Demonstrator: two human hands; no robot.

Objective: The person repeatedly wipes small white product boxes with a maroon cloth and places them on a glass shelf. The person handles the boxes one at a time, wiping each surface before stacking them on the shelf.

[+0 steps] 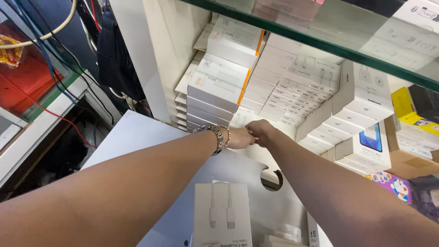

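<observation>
Where two hands meet—left hand [241, 137], right hand [260, 132]—one cable box [222, 214].

Both hands' fingers are hidden among white boxes [242, 120]; their grasp is unclear.

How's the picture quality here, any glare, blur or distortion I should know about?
Head view: bright, even light on the stacked white boxes, their print readable; the green-edged glass shelf overhead carries pale reflections that wash out what lies above it; wide-angle stretch swells both forearms near the lower edge; the left hand and right hand are sharp, while the dark left corner loses detail.
</observation>
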